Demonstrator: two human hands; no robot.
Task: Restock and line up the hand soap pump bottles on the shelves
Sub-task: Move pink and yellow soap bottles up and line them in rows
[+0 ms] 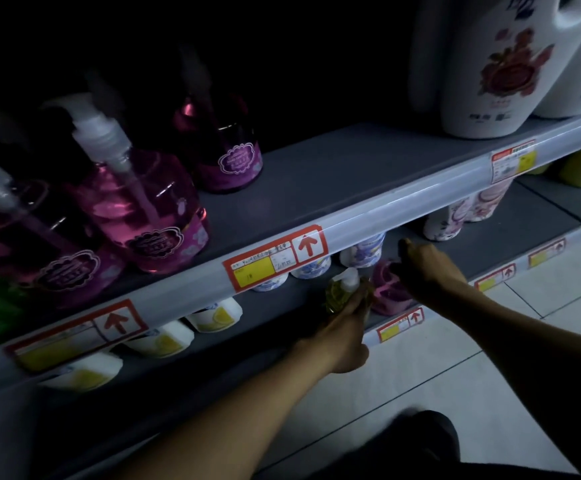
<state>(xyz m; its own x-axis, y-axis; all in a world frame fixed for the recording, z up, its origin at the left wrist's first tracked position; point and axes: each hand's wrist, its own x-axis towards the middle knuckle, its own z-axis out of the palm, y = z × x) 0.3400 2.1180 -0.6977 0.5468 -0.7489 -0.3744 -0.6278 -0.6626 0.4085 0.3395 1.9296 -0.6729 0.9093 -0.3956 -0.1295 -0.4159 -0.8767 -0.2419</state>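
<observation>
Restocking was judged partly done. The upper shelf [334, 174] carried pink pump bottles [143, 209] at its left, unevenly lined (a wide stretch bare). At the lower shelf [497, 244], the left hand [341, 334] gripped a yellow pump bottle [339, 289]. The right hand [427, 268] curled over a magenta pump bottle [389, 292] beside it.

We look into a dim, underexposed aisle: the back of the upper shelf [317, 174] sinks into near-black, while the pale floor tiles [420, 368] at lower right catch the most light. Soft glare runs along the price strip [403, 202]. The pink pump bottles [136, 209] at left smear with blur, and lines bow toward the edges.
</observation>
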